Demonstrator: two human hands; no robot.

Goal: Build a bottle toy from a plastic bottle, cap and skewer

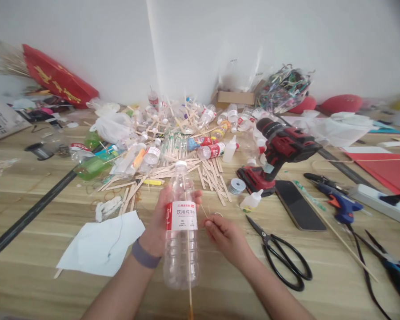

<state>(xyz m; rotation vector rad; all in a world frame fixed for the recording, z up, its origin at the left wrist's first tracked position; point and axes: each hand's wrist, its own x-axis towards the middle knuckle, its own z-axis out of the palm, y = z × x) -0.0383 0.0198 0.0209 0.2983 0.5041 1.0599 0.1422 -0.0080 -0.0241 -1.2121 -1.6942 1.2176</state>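
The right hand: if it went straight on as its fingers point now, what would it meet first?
The right hand would probably meet the clear bottle held in the left hand first, though depth is hard to judge.

Tabletop, pale wood grain (223, 284), crossed at left by a long black strip (30, 214). On its right side we list: black-handled metal scissors (268, 238); a black rectangular smartphone (300, 206), lying flat; a red-and-black cordless drill (286, 143), upright on its battery base; a small pale round spool (237, 186) near that base; a blue glue gun (345, 206) near a long white power strip (383, 202); a red flat sheet (383, 172). At left we record an angular white paper sheet (93, 249) and a black plastic spool (40, 152). Mid-table we enter clear plastic bottles (152, 155), jumbled among flat pale wooden sticks (216, 178).
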